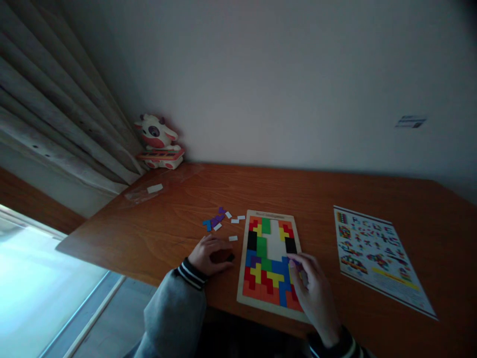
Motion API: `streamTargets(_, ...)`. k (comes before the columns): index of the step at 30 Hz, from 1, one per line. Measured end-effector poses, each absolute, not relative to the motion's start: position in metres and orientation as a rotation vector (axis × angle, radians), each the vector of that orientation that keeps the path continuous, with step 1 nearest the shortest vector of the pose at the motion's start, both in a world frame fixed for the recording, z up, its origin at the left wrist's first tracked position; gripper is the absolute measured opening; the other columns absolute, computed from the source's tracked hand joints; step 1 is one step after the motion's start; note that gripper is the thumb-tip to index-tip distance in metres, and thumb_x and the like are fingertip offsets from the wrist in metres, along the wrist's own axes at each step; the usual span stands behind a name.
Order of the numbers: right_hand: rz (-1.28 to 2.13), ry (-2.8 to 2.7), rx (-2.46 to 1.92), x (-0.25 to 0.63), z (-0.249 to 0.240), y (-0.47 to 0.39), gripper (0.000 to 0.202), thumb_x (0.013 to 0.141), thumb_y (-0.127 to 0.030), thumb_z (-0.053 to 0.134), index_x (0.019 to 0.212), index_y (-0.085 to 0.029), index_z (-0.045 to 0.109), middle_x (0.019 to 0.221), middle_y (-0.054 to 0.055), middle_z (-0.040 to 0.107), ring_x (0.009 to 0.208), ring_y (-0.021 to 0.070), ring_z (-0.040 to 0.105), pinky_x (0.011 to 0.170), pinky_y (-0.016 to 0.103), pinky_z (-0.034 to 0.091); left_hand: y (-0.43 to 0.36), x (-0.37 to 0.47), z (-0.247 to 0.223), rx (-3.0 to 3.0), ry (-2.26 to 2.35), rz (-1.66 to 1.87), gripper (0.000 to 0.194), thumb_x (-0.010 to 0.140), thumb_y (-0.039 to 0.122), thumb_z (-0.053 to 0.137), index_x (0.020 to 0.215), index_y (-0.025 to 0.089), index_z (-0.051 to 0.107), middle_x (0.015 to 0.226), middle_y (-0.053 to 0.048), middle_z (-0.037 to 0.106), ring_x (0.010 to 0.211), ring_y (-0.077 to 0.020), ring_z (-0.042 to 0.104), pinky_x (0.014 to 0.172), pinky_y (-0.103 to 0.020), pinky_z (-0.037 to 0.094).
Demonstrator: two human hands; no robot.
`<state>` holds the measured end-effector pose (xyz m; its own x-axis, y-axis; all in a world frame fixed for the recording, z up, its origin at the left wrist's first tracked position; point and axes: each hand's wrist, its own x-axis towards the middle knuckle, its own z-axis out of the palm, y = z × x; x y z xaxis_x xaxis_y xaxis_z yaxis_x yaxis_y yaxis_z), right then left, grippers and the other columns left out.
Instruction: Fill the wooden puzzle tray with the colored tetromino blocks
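Note:
A wooden tray puzzle [244, 293] lies in front of me, with red, yellow, green, blue, black and orange pieces in its frame. Its upper middle shows bare pale wood. My right hand [312, 283] is over the tray's right side, thumb and fingers closed on a purple puzzle piece [297, 263], which they partly cover. To the left of the tray, my left hand [208, 254] rests low on the table, fingers curled, with a small black puzzle piece [230, 257] between the thumb and fingertips.
Beyond my left hand lie loose purple pieces [216, 220], a blue piece [207, 225] and several white pieces [233, 238]. A printed pattern sheet [372, 248] is on the right. A toy cow with a keyboard [160, 144] and a plastic wrapper [139, 196] are at the back left.

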<state>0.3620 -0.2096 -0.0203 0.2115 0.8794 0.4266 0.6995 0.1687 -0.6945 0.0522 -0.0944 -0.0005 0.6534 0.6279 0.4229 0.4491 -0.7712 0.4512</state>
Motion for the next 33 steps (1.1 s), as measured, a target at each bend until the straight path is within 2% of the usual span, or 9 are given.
streamTargets(3, 0.262, -1.546, -1.571, 0.362, -0.022, -0.210, 0.022, 0.097, -0.038, 0.050, 0.109, -0.024, 0.063, 0.107, 0.008, 0.062, 0.100, 0.0242, 0.062, 0.087, 0.041, 0.053, -0.094, 0.055, -0.002, 2.558, 0.826, 0.830, 0.036, 0.078, 0.040, 0.077, 0.108, 0.021, 0.070, 0.104, -0.008, 0.075, 0.096, -0.0224, 0.068, 0.087, -0.036, 0.054)
streamTargets(7, 0.281, -1.541, -1.578, 0.362, -0.022, -0.210, 0.022, 0.097, -0.038, 0.050, 0.109, -0.024, 0.062, 0.108, 0.008, 0.062, 0.100, 0.0243, 0.062, 0.089, 0.042, 0.053, -0.093, 0.058, -0.004, 2.562, 0.909, 0.927, 0.022, 0.090, 0.026, 0.064, 0.111, 0.021, 0.068, 0.113, -0.008, 0.072, 0.102, -0.0214, 0.067, 0.093, -0.039, 0.051)
streamTargets(9, 0.286, -1.542, -1.586, 0.361, -0.022, -0.210, 0.023, 0.097, -0.038, 0.049, 0.109, -0.024, 0.062, 0.108, 0.009, 0.061, 0.101, 0.0245, 0.061, 0.089, 0.043, 0.052, -0.093, 0.059, -0.003, 2.582, 0.944, 0.925, 0.024, 0.093, 0.023, 0.058, 0.115, 0.021, 0.067, 0.118, -0.008, 0.070, 0.107, -0.0220, 0.065, 0.095, -0.041, 0.050)
streamTargets(12, 0.286, -1.543, -1.589, 0.361, -0.022, -0.210, 0.023, 0.097, -0.039, 0.049, 0.109, -0.025, 0.062, 0.109, 0.009, 0.061, 0.101, 0.0249, 0.061, 0.090, 0.043, 0.052, -0.097, 0.060, 0.000, 2.599, 0.933, 0.850, 0.030, 0.089, 0.028, 0.064, 0.118, 0.022, 0.066, 0.124, -0.008, 0.068, 0.112, -0.0248, 0.061, 0.097, -0.044, 0.049)
streamTargets(15, 0.299, -1.542, -1.588, 0.361, -0.022, -0.210, 0.023, 0.097, -0.039, 0.049, 0.109, -0.025, 0.062, 0.108, 0.008, 0.061, 0.100, 0.0242, 0.061, 0.089, 0.042, 0.053, -0.099, 0.056, 0.004, 2.583, 0.875, 0.805, 0.030, 0.081, 0.037, 0.073, 0.108, 0.025, 0.072, 0.117, -0.006, 0.071, 0.112, -0.0267, 0.061, 0.097, -0.045, 0.048)
streamTargets(20, 0.313, -1.545, -1.586, 0.362, -0.023, -0.211, 0.023, 0.097, -0.037, 0.049, 0.111, -0.024, 0.062, 0.109, 0.008, 0.061, 0.102, 0.0240, 0.061, 0.090, 0.042, 0.052, -0.096, 0.049, 0.002, 2.548, 0.845, 0.799, 0.032, 0.076, 0.042, 0.078, 0.102, 0.025, 0.075, 0.100, -0.006, 0.076, 0.095, -0.0242, 0.066, 0.088, -0.042, 0.051)
streamTargets(27, 0.304, -1.529, -1.581, 0.361, -0.023, -0.211, 0.022, 0.096, -0.038, 0.050, 0.109, -0.024, 0.063, 0.108, 0.009, 0.062, 0.101, 0.0246, 0.061, 0.090, 0.042, 0.052, -0.092, 0.050, -0.005, 2.527, 0.842, 0.876, 0.019, 0.084, 0.025, 0.069, 0.102, 0.023, 0.075, 0.089, -0.005, 0.077, 0.081, -0.0178, 0.069, 0.075, -0.031, 0.055)
streamTargets(33, 0.317, -1.521, -1.582, 0.361, -0.022, -0.211, 0.023, 0.097, -0.039, 0.050, 0.109, -0.024, 0.063, 0.109, 0.009, 0.061, 0.101, 0.0246, 0.061, 0.090, 0.043, 0.052, -0.092, 0.049, -0.008, 2.489, 0.822, 0.917, 0.020, 0.088, 0.022, 0.066, 0.107, 0.022, 0.072, 0.096, -0.005, 0.076, 0.088, -0.0177, 0.071, 0.083, -0.031, 0.058)
